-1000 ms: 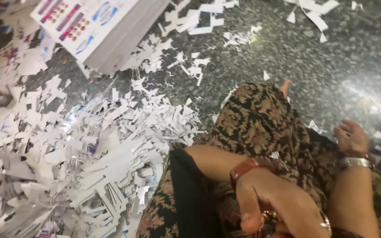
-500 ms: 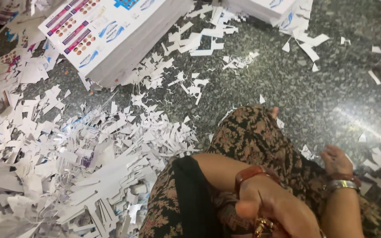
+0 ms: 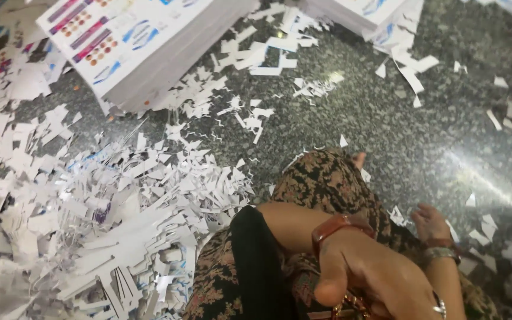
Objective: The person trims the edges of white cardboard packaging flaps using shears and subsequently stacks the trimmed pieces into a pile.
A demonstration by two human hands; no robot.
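I sit on a speckled stone floor with my knee (image 3: 327,184) in brown patterned cloth. My left hand (image 3: 368,278), with a red bangle at the wrist, hangs over my lap at the bottom edge. Its fingers curl down over something red and gold that the frame cuts off. My right hand (image 3: 431,222), wearing silver and red bangles, rests beside the knee with its fingers loosely apart and nothing in it. A heap of white paper offcuts (image 3: 90,237) lies just left of my lap.
A thick stack of printed sheets (image 3: 149,47) stands at the upper left, and a second stack (image 3: 357,12) sits at the top edge. Loose paper scraps (image 3: 256,112) dot the floor between them, with more scraps (image 3: 505,118) at the right.
The view has tilted up, so more of both stacks shows. Both hands sit lower in the frame, and my right hand has drawn slightly closer to the knee.
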